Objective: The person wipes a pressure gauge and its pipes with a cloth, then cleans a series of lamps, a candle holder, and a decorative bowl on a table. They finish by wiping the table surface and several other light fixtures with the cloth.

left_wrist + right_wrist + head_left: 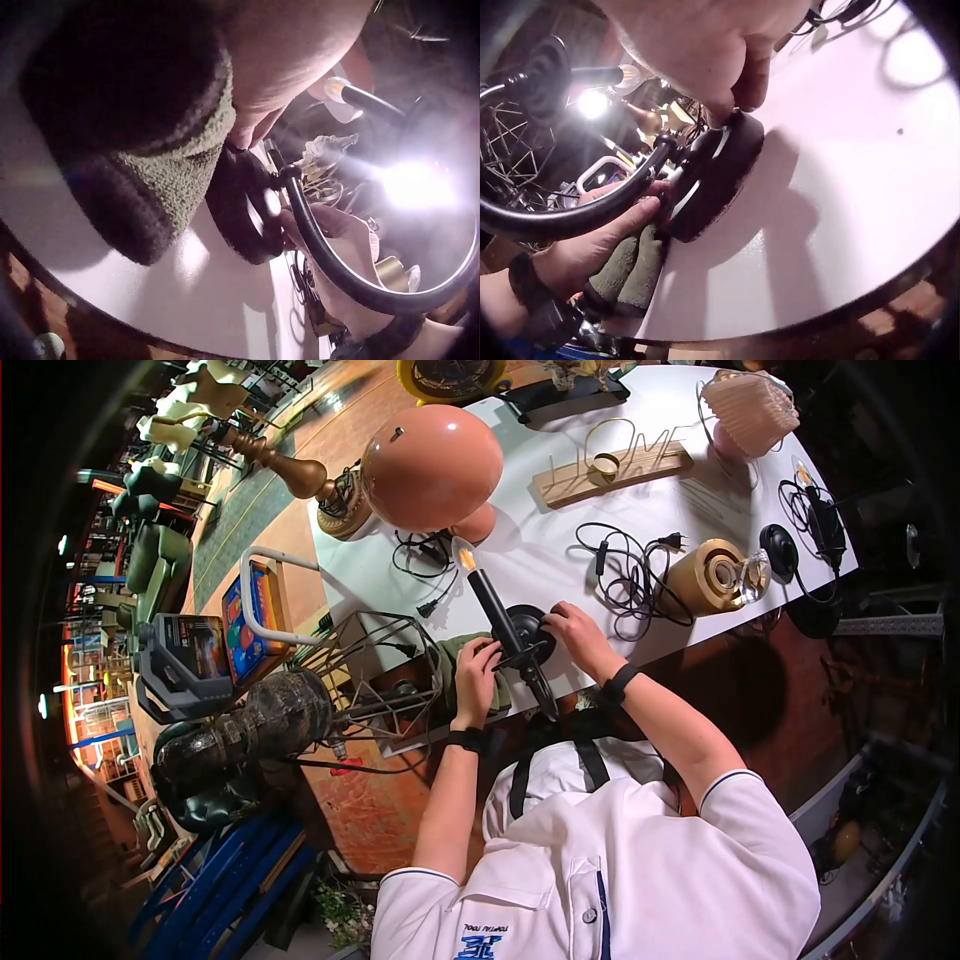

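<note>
A black wall lamp (491, 604) with a candle-shaped bulb (464, 555), a curved arm (330, 274) and a round base (718, 176) is between both hands, close over the white table. My left hand (477, 678) pinches the base's rim on one side, thumb and finger showing in the right wrist view. On the opposite side, my right hand (580, 635) grips the rim between thumb and fingers. The base stands tilted on edge in the wrist views. A folded green fuzzy cloth (626, 277) lies beside my left hand, partly hidden by it in the head view.
The white table (540, 565) bears a peach mushroom-shaped lamp (432, 468), a HOME sign (612, 472), a gold cylinder (700, 582) and coiled black cables (625, 575). A wire-frame lamp (385, 665) crowds the left side. The table's near edge runs just before the body.
</note>
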Demonstrator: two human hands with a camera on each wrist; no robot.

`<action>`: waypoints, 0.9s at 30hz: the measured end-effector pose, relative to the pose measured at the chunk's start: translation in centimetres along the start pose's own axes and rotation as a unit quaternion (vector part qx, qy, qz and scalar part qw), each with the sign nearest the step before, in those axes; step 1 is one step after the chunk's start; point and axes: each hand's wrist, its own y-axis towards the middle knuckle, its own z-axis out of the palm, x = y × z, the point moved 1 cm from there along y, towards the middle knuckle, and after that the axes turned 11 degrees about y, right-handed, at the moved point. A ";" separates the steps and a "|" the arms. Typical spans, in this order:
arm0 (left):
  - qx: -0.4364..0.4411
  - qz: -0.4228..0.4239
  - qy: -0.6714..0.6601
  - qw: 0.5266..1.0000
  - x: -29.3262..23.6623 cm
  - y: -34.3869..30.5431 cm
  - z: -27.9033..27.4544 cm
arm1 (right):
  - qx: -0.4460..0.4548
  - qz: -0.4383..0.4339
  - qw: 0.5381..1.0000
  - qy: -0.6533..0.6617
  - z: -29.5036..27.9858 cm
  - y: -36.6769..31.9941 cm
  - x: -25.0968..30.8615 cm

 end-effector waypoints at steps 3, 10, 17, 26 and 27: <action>-0.017 -0.028 -0.026 0.999 -0.5 0.2 -0.2 | -0.021 -0.001 1.000 0.006 -0.1 0.0 0.7; -0.025 -0.032 -0.029 0.999 0.1 -0.1 0.6 | -0.012 0.016 0.999 -0.031 0.2 -0.3 0.2; -0.017 -0.030 -0.054 0.998 0.6 0.0 0.6 | -0.031 -0.032 0.999 -0.009 -0.3 -0.6 1.0; -0.014 -0.022 -0.053 0.998 1.2 -0.2 1.2 | -0.023 0.026 0.998 -0.044 0.0 -0.4 0.3; -0.011 -0.016 -0.061 0.998 1.4 -0.2 1.3 | -0.019 0.007 0.999 -0.026 -0.3 -0.5 0.9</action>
